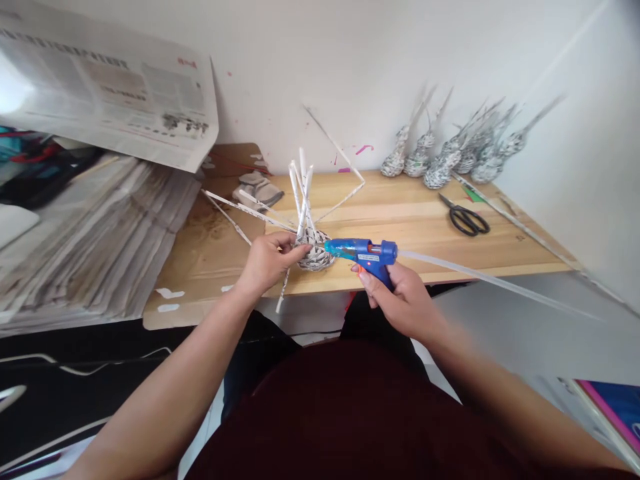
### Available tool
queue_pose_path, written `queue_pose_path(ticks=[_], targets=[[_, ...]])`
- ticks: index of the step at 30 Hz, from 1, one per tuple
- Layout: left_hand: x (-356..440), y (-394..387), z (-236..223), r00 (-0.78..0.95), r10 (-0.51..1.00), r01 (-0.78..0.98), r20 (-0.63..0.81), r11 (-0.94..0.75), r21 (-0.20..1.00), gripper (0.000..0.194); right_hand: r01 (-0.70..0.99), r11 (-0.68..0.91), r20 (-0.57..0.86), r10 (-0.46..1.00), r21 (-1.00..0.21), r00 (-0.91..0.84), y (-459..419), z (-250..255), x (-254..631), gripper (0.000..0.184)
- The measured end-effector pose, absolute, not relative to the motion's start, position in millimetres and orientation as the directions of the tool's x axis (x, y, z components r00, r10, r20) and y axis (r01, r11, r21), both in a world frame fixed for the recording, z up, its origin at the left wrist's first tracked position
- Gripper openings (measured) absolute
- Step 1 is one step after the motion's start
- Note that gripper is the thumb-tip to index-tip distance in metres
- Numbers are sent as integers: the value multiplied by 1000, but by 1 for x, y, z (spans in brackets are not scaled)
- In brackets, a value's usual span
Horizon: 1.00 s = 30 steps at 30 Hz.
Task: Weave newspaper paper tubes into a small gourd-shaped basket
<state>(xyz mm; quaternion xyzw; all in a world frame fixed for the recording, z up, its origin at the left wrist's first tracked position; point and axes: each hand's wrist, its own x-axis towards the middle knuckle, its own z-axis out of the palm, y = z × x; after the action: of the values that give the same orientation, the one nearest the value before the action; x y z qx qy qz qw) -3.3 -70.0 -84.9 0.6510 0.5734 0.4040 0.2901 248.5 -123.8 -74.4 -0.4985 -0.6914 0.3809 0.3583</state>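
A small round woven piece of rolled newspaper [316, 257] rests near the front edge of the wooden table [390, 213]. White paper tubes [303, 190] stick up and out from it. My left hand [273, 261] is closed on its left side, thumb and fingers pinching the weave. In my right hand [400, 293] is a blue hot glue gun [365, 253], gripped by its handle with a finger at the orange trigger. Its nozzle points left and meets the woven piece beside my left thumb. A long clear glue stick [465, 267] trails out of the gun's back.
Several finished-looking woven paper pieces [443, 160] stand by the wall at the back right. Black-handled scissors [467, 219] lie in front of them. A tall newspaper stack [110, 233] fills the left, near a grey cloth [260, 191]. One long paper tube [520, 220] crosses the right edge.
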Motion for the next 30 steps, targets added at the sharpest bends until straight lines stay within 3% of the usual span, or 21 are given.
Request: queue_pose_path(ticks=[17,30], targets=[[-4,-69,-87,56,963,534,264,-252,807,39,610,335,127,925,-719,-358,-95,-45,253,28],[-3,-69,-89,66,942,592,329,-303,747,43,796,505,26,849,-333,-528,-75,11,245,28]])
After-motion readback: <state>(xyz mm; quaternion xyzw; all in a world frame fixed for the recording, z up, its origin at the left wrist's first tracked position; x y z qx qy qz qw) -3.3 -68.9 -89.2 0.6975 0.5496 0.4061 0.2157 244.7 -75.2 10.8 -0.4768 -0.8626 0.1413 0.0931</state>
